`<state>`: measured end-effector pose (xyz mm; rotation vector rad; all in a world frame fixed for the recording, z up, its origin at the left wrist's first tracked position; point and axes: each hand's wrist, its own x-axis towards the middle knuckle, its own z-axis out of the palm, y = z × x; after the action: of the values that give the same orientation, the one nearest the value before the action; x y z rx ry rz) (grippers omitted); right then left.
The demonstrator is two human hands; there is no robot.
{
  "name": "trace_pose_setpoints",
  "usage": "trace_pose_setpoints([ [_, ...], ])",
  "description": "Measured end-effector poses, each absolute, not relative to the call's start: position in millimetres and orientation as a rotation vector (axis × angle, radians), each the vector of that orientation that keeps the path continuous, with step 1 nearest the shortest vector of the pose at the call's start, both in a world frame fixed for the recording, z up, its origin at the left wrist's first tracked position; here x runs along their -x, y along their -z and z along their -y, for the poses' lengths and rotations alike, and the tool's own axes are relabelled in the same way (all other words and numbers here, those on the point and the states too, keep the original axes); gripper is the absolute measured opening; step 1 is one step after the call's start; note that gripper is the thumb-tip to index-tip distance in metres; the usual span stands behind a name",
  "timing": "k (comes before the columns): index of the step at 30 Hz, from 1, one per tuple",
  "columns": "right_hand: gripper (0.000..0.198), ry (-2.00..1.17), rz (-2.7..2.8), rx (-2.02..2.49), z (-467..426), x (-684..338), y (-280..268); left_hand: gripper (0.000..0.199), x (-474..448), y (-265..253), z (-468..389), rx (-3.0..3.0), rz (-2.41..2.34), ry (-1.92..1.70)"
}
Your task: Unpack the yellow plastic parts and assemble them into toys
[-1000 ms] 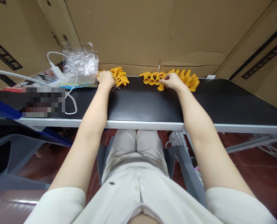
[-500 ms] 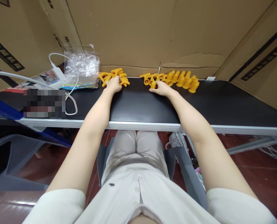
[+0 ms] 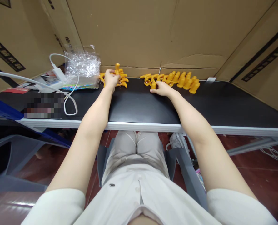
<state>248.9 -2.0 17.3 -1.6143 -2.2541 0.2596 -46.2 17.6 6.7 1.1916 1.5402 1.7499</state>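
Note:
My left hand (image 3: 111, 80) is at the pile of curved yellow plastic pieces (image 3: 123, 79) near the back of the table. Its fingers are closed on one yellow T-shaped piece (image 3: 117, 67), whose end points up above the pile; the fingers cover its lower part. My right hand (image 3: 162, 88) rests on the tabletop, thumb and fingers wrapped round a short yellow plastic cylinder (image 3: 153, 85) that stands upright. Just behind that hand lie several yellow T-shaped pieces with round cups (image 3: 147, 82). To its right stand rows of yellow flanged cylinders (image 3: 187, 83).
Clear plastic wrap (image 3: 82, 67) lies at the back left, near a white cable (image 3: 70, 106) and a white adapter (image 3: 58, 75). Cardboard walls (image 3: 134, 34) enclose the back and sides of the black table (image 3: 141, 106). Its pale front edge (image 3: 143, 126) runs above my lap.
My left hand has shifted slightly left and turned, and a yellow T-shaped piece now points upward at its fingers. My right hand stays put around the yellow cylinder.

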Motion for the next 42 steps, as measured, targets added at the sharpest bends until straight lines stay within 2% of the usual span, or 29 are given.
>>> trace_pose_setpoints([
  [7, 0.021, -0.212, 2.253, 1.581, -1, -249, -15, 0.043, 36, -17, -15, -1.051, -1.372, -1.890],
  [14, 0.024, -0.043, 2.341, 1.423, -5, -244, -15, 0.045, 22, -24, -5, -1.209, -1.202, -1.724],
  [24, 0.021, 0.027, 2.372, 1.341, 11, -232, -25, 0.048, -2, -29, 25, -1.294, -1.073, -1.537],
  [32, 0.021, 0.060, 2.384, 1.290, 9, -230, -23, 0.052, -10, -31, 27, -1.270, -1.100, -1.484],
  [38, 0.022, 0.109, 2.373, 1.177, 2, -229, -16, 0.059, -15, -34, 39, -1.317, -1.178, -1.273],
  [42, 0.022, 0.123, 2.362, 1.169, -1, -232, -14, 0.055, -13, -32, 41, -1.426, -1.249, -1.147],
])
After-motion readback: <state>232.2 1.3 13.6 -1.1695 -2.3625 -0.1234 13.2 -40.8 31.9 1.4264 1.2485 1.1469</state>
